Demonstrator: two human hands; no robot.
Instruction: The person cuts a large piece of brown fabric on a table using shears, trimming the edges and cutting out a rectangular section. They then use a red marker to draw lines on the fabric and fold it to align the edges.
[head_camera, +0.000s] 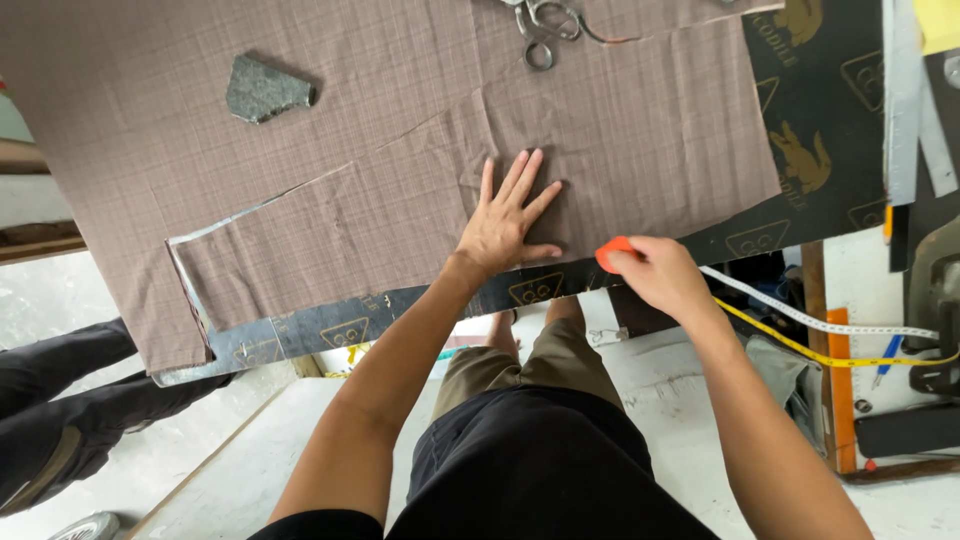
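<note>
**Cloth held flat, chalk at its near edge**

Cloth (400, 150) of brown colour with a fine check lies spread over the cutting table (800, 170), whose dark printed surface shows at 3 o'clock and along the near edge. The left hand (505, 220) rests flat on the cloth with its fingers spread wide; it holds nothing and only presses the fabric down. The right hand (655, 275) is just beside it, at about 4 o'clock from it, and its fingers are closed around a small orange piece of chalk (612, 250), whose tip is at the near edge of the cloth.

A grey stone (265, 90) sits on the cloth at 10 o'clock from the left hand as a weight. Scissors (545, 30) lie at 12 o'clock, at the far edge of the view. A tape measure (800, 320), white and yellow, hangs from the table at 4 o'clock.

At 8 o'clock a rectangular notch seems already cut from the cloth corner, so I judge that some cutting is done. I cannot see chalk lines near the hands, so marking of this part appears still to be made.
</note>
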